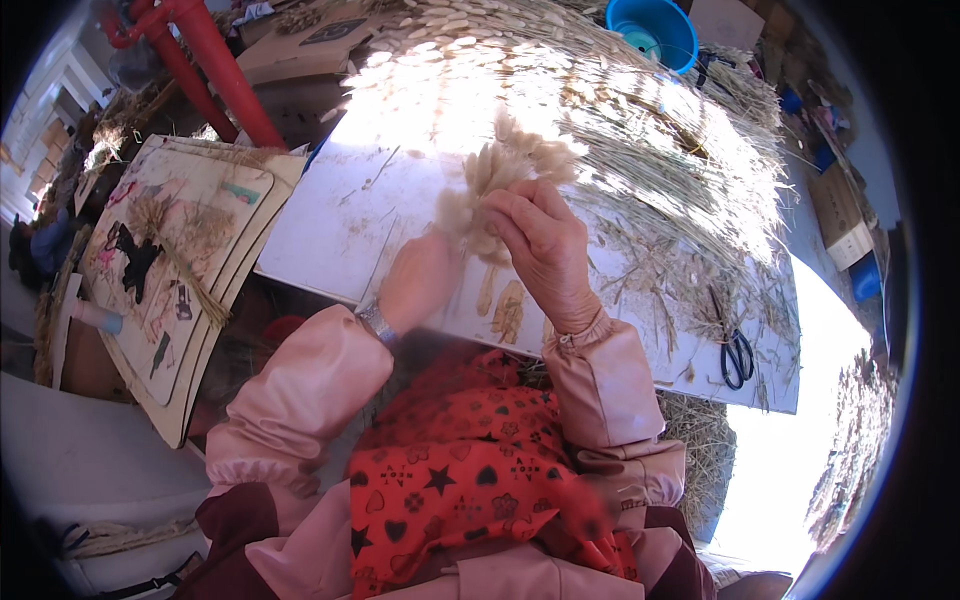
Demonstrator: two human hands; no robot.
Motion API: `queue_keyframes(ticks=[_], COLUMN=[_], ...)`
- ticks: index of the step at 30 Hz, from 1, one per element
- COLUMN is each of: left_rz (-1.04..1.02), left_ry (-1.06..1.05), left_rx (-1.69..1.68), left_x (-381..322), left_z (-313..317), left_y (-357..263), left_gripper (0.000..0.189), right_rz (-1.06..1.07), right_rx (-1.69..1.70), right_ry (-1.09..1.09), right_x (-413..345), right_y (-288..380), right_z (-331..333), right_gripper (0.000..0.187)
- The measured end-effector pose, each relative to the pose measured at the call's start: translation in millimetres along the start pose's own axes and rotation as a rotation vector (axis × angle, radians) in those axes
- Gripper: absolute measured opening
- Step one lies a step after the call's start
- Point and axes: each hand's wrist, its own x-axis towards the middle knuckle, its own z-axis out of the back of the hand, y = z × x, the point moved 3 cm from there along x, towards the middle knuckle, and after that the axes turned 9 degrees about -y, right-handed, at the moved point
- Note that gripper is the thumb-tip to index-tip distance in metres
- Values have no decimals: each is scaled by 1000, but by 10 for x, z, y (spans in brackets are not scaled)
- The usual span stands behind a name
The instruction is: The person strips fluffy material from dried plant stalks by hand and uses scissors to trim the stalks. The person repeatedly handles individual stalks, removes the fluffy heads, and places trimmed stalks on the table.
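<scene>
A small bunch of dried bunny-tail grass (510, 157), with pale fluffy heads, is raised above the white tabletop (330, 232). My right hand (546, 238) grips it with thumb and fingers pinched together. Close by on the left, my left hand (421, 281) is blurred, with a fluffy head (454, 210) just beyond its fingers. Whether those fingers hold anything is hidden. Beyond both hands lies a thick layer of the same dried grass (450, 52), its heads to the left and its stems (675, 172) to the right, partly washed out by sunlight.
Black-handled scissors (737, 360) lie near the table's right front corner among stem scraps. A blue bucket (652, 34) sits at the far side. To the left, stained stacked boards (225, 217) bear a tied dried bundle (184, 266) and a black cloth-like piece (135, 262). Red pipes (225, 75) rise behind them.
</scene>
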Motion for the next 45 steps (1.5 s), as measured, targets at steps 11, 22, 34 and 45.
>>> queue_keyframes(ticks=[11,22,34,45], left_rz=[42,55,334,-111], left_ry=[53,49,684,666], left_rx=[-36,-61,-1089,-777], left_x=[-84,-17,773,778], left_z=[-16,-28,616,375], left_y=[36,131,-133,-430], left_gripper=[23,31,27,49], right_rz=[-146,-205,-699,-954], right_rx=[-8,1,631,1255], right_ry=[-102,-161,448,11], right_x=[29,7,-381,-210], right_y=[-165,-242,-142,-306], right_z=[12,-23,-495,-449], right_gripper=[6,21,34,26])
